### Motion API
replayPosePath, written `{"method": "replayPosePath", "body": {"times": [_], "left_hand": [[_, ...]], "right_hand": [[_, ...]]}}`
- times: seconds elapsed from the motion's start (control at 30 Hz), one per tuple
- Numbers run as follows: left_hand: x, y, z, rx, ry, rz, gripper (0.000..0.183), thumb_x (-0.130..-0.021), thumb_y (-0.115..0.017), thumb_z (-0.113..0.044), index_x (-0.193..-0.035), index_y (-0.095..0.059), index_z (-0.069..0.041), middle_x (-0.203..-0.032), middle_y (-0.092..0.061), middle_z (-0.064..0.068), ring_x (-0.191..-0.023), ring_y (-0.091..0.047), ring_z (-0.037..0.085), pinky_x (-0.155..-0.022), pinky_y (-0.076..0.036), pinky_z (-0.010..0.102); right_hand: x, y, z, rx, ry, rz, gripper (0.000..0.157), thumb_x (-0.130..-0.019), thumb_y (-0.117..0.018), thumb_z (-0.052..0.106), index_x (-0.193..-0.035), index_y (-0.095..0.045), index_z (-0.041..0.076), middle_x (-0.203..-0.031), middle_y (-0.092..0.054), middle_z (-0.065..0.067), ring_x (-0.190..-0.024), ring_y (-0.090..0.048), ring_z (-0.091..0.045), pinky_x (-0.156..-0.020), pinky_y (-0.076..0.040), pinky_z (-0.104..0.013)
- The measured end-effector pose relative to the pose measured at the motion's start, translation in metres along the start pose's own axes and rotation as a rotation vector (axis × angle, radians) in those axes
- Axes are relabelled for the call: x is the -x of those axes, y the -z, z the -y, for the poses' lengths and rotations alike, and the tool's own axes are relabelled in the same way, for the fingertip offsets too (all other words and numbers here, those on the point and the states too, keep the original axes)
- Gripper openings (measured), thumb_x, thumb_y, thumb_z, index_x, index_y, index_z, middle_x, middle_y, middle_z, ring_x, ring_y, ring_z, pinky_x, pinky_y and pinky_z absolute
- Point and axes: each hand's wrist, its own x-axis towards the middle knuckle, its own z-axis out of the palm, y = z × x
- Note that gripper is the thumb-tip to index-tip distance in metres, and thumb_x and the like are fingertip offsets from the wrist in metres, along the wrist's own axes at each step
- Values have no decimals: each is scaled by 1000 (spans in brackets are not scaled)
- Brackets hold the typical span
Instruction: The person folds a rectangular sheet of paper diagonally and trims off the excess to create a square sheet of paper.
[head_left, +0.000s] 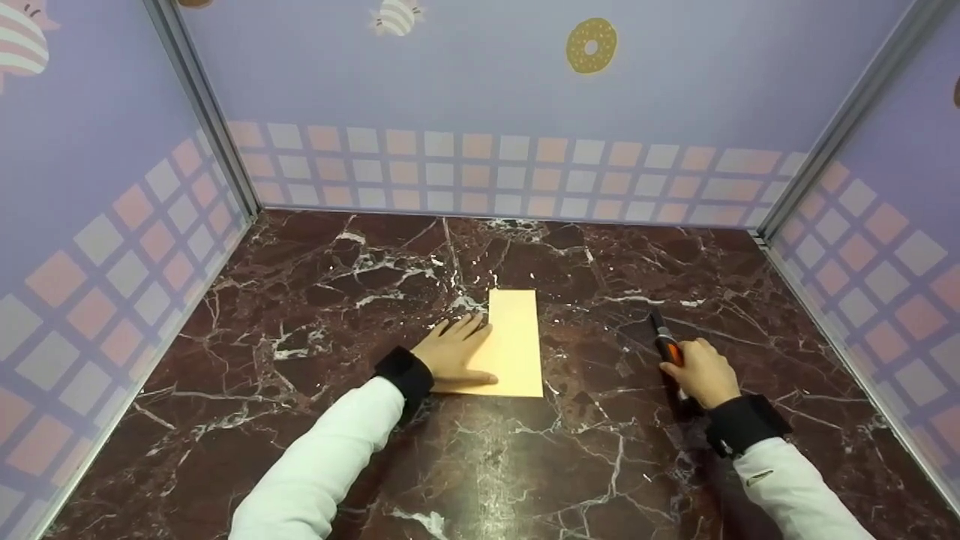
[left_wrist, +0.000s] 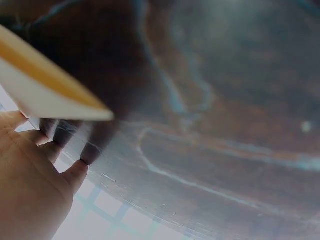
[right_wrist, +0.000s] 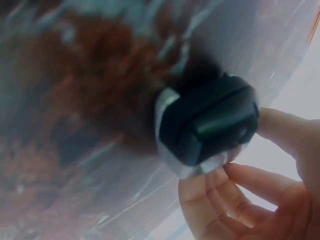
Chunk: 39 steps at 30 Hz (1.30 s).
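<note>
A pale yellow piece of board (head_left: 517, 345) lies flat at the middle of the table. On its left side rests my left hand (head_left: 454, 352), fingers spread and thumb along the near edge; the hand hides part of the board's left outline. The left wrist view shows a corner of the board (left_wrist: 55, 95) beside the fingers of the left hand (left_wrist: 35, 185). Apart from the board, to its right, my right hand (head_left: 705, 371) grips a black and orange utility knife (head_left: 664, 341), front end pointing away. Its dark rear end (right_wrist: 210, 120) fills the middle of the right wrist view.
Small white scraps (head_left: 495, 281) are scattered on the dark red marbled tabletop (head_left: 337, 457), mostly beyond the board. Purple panels with a checked border (head_left: 476, 176) enclose the back and both sides. Grey metal posts (head_left: 825, 142) stand at the rear corners.
</note>
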Motion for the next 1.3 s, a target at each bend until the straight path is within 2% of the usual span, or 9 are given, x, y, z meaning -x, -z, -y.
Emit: {"method": "replayPosePath", "body": {"times": [0.13, 0.3, 0.47, 0.57, 0.7, 0.8, 0.97, 1.1, 1.3], "left_hand": [[0, 0, 0, -1, 0, -3, 100, -92, -57, -72, -166, -19, -17, -175, -11, 9, -163, -12, 28, -133, -11, 54], [0, 0, 0, -2, -2, -9, 99, -92, -57, -71, -166, -19, -17, -175, -12, 9, -163, -12, 29, -133, -11, 55], [0, -2, 0, 6, -8, -9, 98, -93, -57, -70, -166, -19, -18, -175, -11, 9, -164, -11, 28, -133, -11, 55], [0, -2, 0, 6, -9, -11, 97, -93, -57, -70, -166, -20, -18, -175, -12, 8, -164, -12, 28, -133, -11, 55], [-1, -2, 0, -4, -4, -9, 98, -93, -57, -71, -166, -20, -18, -175, -11, 8, -164, -12, 27, -133, -12, 54], [-1, -1, 0, -5, 2, -1, 98, -93, -57, -71, -166, -19, -18, -175, -11, 8, -164, -11, 27, -133, -11, 54], [-1, -1, 0, -3, 4, 2, 98, -92, -57, -71, -166, -19, -18, -175, -10, 8, -164, -11, 27, -133, -11, 54], [-1, -1, -1, -7, 4, 0, 99, -92, -57, -71, -166, -19, -17, -175, -10, 8, -164, -11, 27, -133, -11, 53], [0, -1, 0, -8, -6, -14, 97, -93, -57, -69, -165, -21, -15, -175, -12, 10, -163, -13, 29, -133, -13, 55]], "right_hand": [[1, 0, -4, 4, -15, -3, 32, -93, -73, 21, -102, -66, -10, -89, -58, -24, -70, -59, -34, -58, -46, -44], [0, -1, -6, 1, -19, -18, 32, -93, -73, 22, -98, -66, -9, -88, -58, -25, -69, -59, -36, -59, -47, -48], [2, -1, -5, 1, -30, -15, 31, -93, -74, 23, -90, -64, -7, -85, -56, -22, -66, -57, -33, -57, -44, -43], [3, 0, -3, 17, -38, -12, 34, -94, -73, 25, -89, -63, -7, -88, -55, -25, -67, -58, -35, -58, -46, -44], [2, 1, 7, 73, -39, -39, 51, -96, -70, 30, -116, -60, -17, -112, -56, -38, -87, -64, -52, -68, -55, -58], [0, -1, 23, 110, -3, -90, 65, -97, -68, 31, -136, -51, -17, -129, -54, -41, -107, -62, -57, -81, -56, -66], [-3, -12, 60, 106, 144, -145, 67, -96, -70, 31, -140, -51, -15, -137, -58, -37, -122, -60, -53, -97, -54, -64], [-5, -25, 96, 64, 268, -105, 68, -95, -71, 31, -143, -50, -12, -147, -53, -33, -131, -57, -49, -105, -51, -60], [-7, -45, 148, -16, 411, 7, 71, -95, -72, 29, -147, -46, -10, -154, -47, -31, -141, -50, -47, -114, -46, -57]]}}
